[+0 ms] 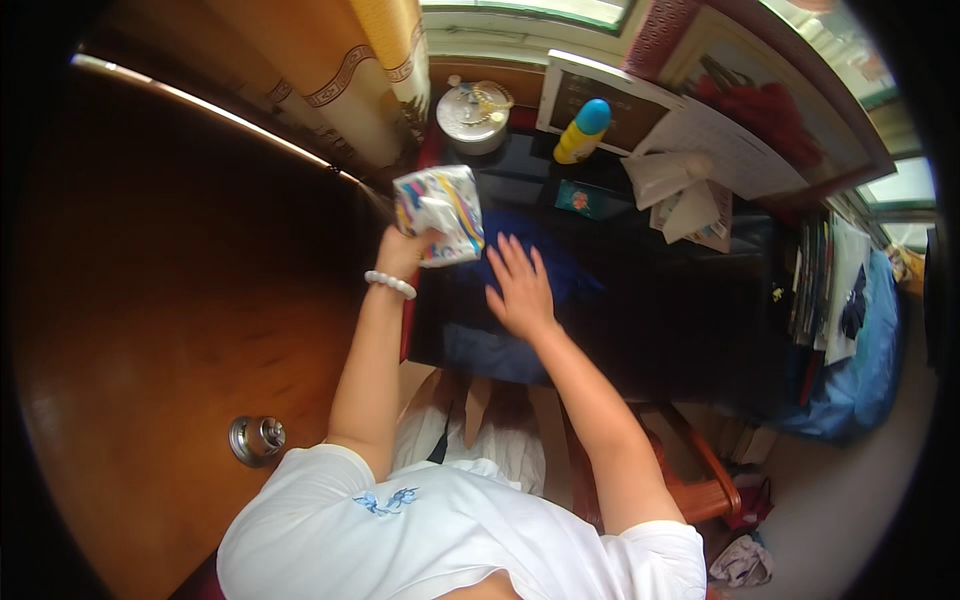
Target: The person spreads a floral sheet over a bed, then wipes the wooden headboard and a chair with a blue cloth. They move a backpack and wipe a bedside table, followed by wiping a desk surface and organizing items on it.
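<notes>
My left hand (403, 250), with a white bead bracelet at the wrist, is closed on the lower edge of a soft white plastic pack (448, 200) with colourful swirls. It looks like a pack of tissues, held over the left end of a glossy dark desk (680, 310). My right hand (522, 288) is beside it, palm down over the desk with fingers spread and nothing in them. I cannot tell whether its palm touches the desktop. A small teal card (585, 199) lies beyond the right hand.
Along the desk's back stand a round silver tin (473, 118), a yellow bottle (577, 140) with a blue cap, and a white frame (555, 95). Papers (690, 200) and upright books (812, 280) are to the right. A wooden door (180, 350) is at left, a chair (705, 495) below.
</notes>
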{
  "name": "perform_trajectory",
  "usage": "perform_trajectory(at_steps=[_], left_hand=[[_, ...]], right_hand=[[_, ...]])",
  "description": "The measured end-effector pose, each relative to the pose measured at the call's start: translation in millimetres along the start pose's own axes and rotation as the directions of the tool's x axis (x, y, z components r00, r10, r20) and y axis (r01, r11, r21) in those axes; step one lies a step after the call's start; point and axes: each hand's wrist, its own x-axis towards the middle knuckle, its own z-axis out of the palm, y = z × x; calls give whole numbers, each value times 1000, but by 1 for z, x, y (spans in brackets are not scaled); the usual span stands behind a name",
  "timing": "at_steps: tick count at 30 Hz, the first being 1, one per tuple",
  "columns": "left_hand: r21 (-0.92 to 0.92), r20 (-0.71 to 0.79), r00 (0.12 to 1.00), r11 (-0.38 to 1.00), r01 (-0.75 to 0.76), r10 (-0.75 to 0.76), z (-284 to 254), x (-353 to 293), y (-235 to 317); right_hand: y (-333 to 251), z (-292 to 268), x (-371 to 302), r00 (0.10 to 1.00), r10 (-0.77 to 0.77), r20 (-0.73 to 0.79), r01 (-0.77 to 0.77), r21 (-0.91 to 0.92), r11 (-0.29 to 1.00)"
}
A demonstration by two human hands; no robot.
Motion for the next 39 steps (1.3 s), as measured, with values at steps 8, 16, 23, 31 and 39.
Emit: perform_trajectory(at_steps=[8,16,23,31,39], left_hand=[[-168,-165,984,981,-99,71,-49,20,30],[297,-74,991,946,131,-114,-26,29,-1],[643,6,998,765,-49,59,8,48,-30],[873,277,857,259,-413,435,26,43,-14],[874,310,729,120,-472,610,54,23,18]], right_hand=[[-6,59,128,934,227,-275,-258,-82,963],[-46,13,-37,988,-99,119,80,155,985],[143,-76,-162,762,554,-335,-641,-268,719],[40,-46,-99,862,476,-177,-495,-82,865],[124,-89,-152,817,500,-288,-543,-92,835]])
